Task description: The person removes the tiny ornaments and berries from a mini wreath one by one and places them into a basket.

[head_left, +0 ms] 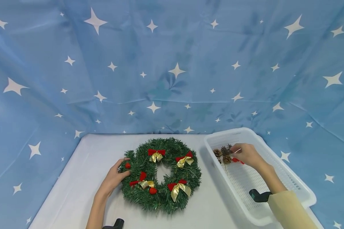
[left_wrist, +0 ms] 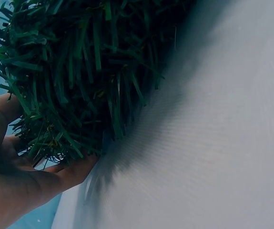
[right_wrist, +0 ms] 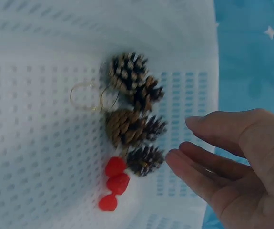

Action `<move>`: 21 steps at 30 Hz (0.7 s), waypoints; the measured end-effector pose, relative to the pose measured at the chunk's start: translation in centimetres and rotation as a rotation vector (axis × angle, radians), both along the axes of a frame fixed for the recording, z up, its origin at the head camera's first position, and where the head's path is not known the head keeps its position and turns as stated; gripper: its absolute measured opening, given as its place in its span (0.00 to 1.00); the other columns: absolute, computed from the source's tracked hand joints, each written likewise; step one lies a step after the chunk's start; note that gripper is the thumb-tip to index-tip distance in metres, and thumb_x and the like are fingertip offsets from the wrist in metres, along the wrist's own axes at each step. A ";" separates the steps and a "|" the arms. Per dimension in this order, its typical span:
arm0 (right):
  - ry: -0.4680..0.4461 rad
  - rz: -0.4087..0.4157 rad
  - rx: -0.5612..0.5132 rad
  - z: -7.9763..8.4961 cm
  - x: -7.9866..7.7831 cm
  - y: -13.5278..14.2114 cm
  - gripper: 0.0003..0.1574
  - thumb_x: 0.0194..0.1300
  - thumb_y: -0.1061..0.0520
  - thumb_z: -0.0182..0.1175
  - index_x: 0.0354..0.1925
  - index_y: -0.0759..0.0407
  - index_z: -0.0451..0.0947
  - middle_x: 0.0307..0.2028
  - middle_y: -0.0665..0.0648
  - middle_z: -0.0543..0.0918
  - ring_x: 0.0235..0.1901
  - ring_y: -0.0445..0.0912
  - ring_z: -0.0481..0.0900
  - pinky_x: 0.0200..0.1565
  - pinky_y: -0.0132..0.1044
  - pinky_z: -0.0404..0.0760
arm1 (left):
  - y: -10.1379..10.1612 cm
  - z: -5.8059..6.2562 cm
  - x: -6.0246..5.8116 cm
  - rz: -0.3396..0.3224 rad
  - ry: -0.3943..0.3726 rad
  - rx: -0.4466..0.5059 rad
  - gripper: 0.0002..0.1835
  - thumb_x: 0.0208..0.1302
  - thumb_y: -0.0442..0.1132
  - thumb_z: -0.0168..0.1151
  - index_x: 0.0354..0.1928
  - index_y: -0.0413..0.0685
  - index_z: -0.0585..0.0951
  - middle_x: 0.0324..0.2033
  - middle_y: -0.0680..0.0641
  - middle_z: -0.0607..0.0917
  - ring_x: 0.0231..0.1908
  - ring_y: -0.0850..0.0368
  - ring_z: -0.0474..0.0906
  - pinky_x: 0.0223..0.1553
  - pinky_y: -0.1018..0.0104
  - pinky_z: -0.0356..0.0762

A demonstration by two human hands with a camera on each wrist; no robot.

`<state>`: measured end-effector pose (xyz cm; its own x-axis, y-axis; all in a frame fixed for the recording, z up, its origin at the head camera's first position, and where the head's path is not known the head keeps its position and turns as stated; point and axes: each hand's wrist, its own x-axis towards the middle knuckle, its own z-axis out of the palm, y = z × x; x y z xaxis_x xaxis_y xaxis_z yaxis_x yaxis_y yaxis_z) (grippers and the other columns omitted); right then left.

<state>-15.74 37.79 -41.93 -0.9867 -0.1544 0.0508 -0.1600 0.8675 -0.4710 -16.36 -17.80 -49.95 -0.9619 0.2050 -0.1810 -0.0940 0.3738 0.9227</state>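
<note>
A green Christmas wreath (head_left: 195,175) lies on the white table, trimmed with several red-and-gold bows (head_left: 180,189) and small red balls (head_left: 153,190). My left hand (head_left: 114,178) grips the wreath's left edge; in the left wrist view its fingers (left_wrist: 77,172) curl under the green tips. Over a white plastic basket (head_left: 245,187), my right hand (head_left: 247,156) hovers with thumb and fingers parted. The right wrist view shows nothing between them. Several brown pine cones (right_wrist: 125,128) sit close to those fingertips, beside small red ornaments (right_wrist: 117,183) in the basket.
The basket stands slanted along the table's right side, its raised walls around the pine cones. A thin gold loop (right_wrist: 86,107) lies by the cones. Blue star-printed cloth (head_left: 175,86) hangs behind the table (head_left: 80,178) and at both sides.
</note>
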 end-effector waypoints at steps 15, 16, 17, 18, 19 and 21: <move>0.092 0.058 -0.029 2.7 1.6 -4.9 0.15 0.66 0.64 0.65 0.49 0.71 0.85 0.42 0.66 0.89 0.39 0.56 0.88 0.40 0.47 0.86 | 0.0 0.0 0.1 0.006 -0.010 0.027 0.33 0.72 0.37 0.61 0.77 0.51 0.63 0.80 0.31 0.49 0.70 0.25 0.59 0.32 0.57 0.69; 0.098 0.061 -0.031 2.8 1.6 -5.1 0.14 0.66 0.64 0.66 0.49 0.70 0.85 0.42 0.66 0.89 0.39 0.55 0.88 0.41 0.47 0.86 | 0.0 0.0 0.1 0.007 -0.010 0.023 0.33 0.72 0.37 0.60 0.77 0.51 0.63 0.80 0.31 0.49 0.68 0.26 0.61 0.32 0.58 0.68; 0.105 0.063 -0.033 2.9 1.7 -5.4 0.14 0.66 0.65 0.66 0.49 0.70 0.85 0.41 0.65 0.89 0.39 0.55 0.88 0.41 0.47 0.86 | 0.1 0.1 0.2 0.008 -0.011 0.020 0.33 0.72 0.37 0.60 0.77 0.50 0.63 0.80 0.31 0.48 0.68 0.26 0.62 0.31 0.57 0.68; 0.109 0.067 -0.041 2.9 1.8 -5.6 0.14 0.66 0.65 0.65 0.49 0.70 0.85 0.41 0.65 0.89 0.40 0.55 0.88 0.41 0.47 0.86 | 0.1 0.1 0.2 0.010 -0.013 0.019 0.33 0.73 0.37 0.60 0.77 0.50 0.63 0.80 0.31 0.48 0.67 0.28 0.63 0.31 0.57 0.68; 0.113 0.069 -0.043 3.0 1.9 -5.9 0.14 0.66 0.66 0.66 0.49 0.70 0.85 0.41 0.65 0.89 0.40 0.55 0.88 0.41 0.47 0.86 | 0.1 0.1 0.2 0.010 -0.011 0.011 0.33 0.73 0.37 0.60 0.77 0.50 0.63 0.80 0.31 0.48 0.67 0.28 0.63 0.32 0.57 0.69; 0.123 0.074 -0.045 3.0 2.0 -6.3 0.13 0.65 0.66 0.66 0.48 0.68 0.86 0.41 0.65 0.90 0.40 0.55 0.88 0.42 0.47 0.86 | 0.2 0.2 0.2 0.013 -0.013 0.005 0.33 0.73 0.37 0.60 0.77 0.51 0.63 0.80 0.31 0.48 0.64 0.28 0.66 0.33 0.57 0.69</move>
